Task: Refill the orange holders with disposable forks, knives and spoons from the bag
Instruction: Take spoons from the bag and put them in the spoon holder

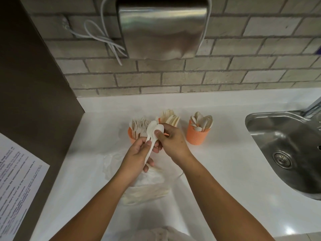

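Three orange holders stand in a row on the white counter (225, 167): the left holder (130, 136) is full of forks, the middle holder (169, 117) holds knives and is mostly hidden behind my hands, the right holder (197, 137) holds spoons. My left hand (139, 153) grips the handles of two white spoons (151, 131). My right hand (171, 138) pinches the bowl of one of these spoons with thumb and fingers. Both hands are raised in front of the left and middle holders. The clear plastic bag (147, 185) of cutlery lies on the counter under my left forearm.
A steel sink (286, 153) with a tap is set into the counter at the right. A metal hand dryer (161, 28) with a white cord hangs on the brick wall. A printed sheet (15, 185) is on the dark panel at the left.
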{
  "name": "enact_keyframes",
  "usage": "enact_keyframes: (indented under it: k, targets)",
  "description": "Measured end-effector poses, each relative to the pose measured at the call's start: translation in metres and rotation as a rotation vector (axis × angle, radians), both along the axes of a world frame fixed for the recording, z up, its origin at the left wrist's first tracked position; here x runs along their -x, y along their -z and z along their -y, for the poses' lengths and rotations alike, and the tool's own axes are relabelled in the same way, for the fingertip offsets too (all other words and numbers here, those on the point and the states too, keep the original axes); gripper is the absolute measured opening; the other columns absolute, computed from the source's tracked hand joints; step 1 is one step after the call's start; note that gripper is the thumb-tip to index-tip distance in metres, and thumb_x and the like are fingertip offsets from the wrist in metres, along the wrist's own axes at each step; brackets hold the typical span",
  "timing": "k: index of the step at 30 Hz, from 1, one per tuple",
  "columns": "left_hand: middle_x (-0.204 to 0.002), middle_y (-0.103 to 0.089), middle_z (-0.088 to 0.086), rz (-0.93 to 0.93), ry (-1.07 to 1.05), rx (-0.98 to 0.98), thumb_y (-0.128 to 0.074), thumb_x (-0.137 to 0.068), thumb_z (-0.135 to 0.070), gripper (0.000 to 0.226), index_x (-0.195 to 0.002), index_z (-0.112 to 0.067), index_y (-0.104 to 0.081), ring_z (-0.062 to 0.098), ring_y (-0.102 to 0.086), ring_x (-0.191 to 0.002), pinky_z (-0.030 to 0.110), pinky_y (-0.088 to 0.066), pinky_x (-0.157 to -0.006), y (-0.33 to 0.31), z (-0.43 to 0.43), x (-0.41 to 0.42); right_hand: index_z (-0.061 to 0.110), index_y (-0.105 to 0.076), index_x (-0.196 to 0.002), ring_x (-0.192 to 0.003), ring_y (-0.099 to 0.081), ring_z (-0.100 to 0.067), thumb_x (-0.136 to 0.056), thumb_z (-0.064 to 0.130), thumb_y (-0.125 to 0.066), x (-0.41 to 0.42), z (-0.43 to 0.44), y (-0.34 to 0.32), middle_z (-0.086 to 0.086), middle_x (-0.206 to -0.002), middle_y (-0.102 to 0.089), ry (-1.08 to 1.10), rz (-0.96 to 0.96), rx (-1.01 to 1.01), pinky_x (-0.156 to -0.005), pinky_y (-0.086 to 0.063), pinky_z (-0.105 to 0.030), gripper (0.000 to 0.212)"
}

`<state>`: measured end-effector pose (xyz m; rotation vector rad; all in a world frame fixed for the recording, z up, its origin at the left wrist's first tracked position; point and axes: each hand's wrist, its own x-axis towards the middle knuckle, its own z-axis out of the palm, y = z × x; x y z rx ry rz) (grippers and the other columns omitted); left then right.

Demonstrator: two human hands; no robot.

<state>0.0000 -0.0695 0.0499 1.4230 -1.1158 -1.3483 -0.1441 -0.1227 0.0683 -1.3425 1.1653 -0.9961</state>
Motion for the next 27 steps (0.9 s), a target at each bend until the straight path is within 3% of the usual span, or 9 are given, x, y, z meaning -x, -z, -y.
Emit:
enact_keyframes:
  k: [5,8,13,18,22,27]
  targets:
    - [-0.098,-0.077,-0.001,-0.042,0.033,-0.026,-0.052,-0.11,-0.031,0.022,-0.117,-0.021,-0.07,0.021,-0.067,-0.065,0.029,-0.048,-0.051,-0.002,-0.002,0.001,0.011,-0.069,-0.114,-0.055,-0.059,-0.018,-0.103,0.007,-0.056,0.004,0.0,0.004,-0.005,-0.076,-0.071,0.002,0.028,0.058,-0.052,-0.049,-0.031,0.017]
    - [-0.103,-0.078,-0.001,-0.046,0.056,-0.026,-0.054,-0.109,-0.031,0.022,-0.12,-0.026,-0.072,0.021,-0.072,-0.074,0.032,-0.058,-0.061,-0.003,-0.002,0.001,0.008,-0.07,-0.106,-0.053,-0.061,-0.02,-0.102,0.007,-0.058,0.014,0.006,0.003,-0.001,-0.069,-0.07,0.068,-0.014,0.156,-0.051,-0.051,-0.035,0.013]
    - [-0.124,-0.071,-0.003,-0.117,0.033,-0.029,-0.06,-0.106,-0.03,0.026,-0.129,-0.036,-0.068,0.018,-0.074,-0.096,0.032,-0.062,-0.073,0.001,0.0,0.002,0.018,-0.07,-0.093,-0.06,-0.064,-0.026,-0.095,0.019,-0.058,0.057,0.032,-0.015,-0.004,-0.074,-0.072,0.36,-0.057,0.317,-0.061,-0.056,-0.044,0.011]
    - [-0.126,-0.069,0.002,-0.107,0.023,-0.038,-0.057,-0.107,-0.026,0.025,-0.128,-0.035,-0.067,0.015,-0.07,-0.094,0.029,-0.061,-0.071,0.006,0.0,-0.001,0.018,-0.069,-0.096,-0.075,-0.07,-0.024,-0.093,0.023,-0.052,0.118,0.051,-0.045,-0.001,-0.081,-0.072,0.7,-0.305,0.485,-0.072,-0.057,-0.045,0.018]
    - [-0.125,-0.068,0.002,-0.074,0.035,-0.032,-0.059,-0.106,-0.026,0.024,-0.126,-0.035,-0.068,0.014,-0.07,-0.09,0.03,-0.058,-0.071,0.01,0.0,0.003,0.02,-0.066,-0.097,-0.071,-0.07,-0.026,-0.096,0.023,-0.048,0.139,0.065,-0.042,-0.004,-0.075,-0.07,0.683,-0.411,0.512,-0.069,-0.057,-0.045,0.019]
    - [-0.126,-0.066,0.004,-0.045,0.033,-0.036,-0.06,-0.105,-0.025,0.024,-0.125,-0.035,-0.069,0.013,-0.07,-0.088,0.03,-0.057,-0.07,0.013,0.002,0.002,0.017,-0.066,-0.092,-0.071,-0.064,-0.018,-0.099,0.015,-0.046,0.144,0.074,-0.03,0.001,-0.08,-0.069,0.571,-0.524,0.58,-0.069,-0.053,-0.034,0.022]
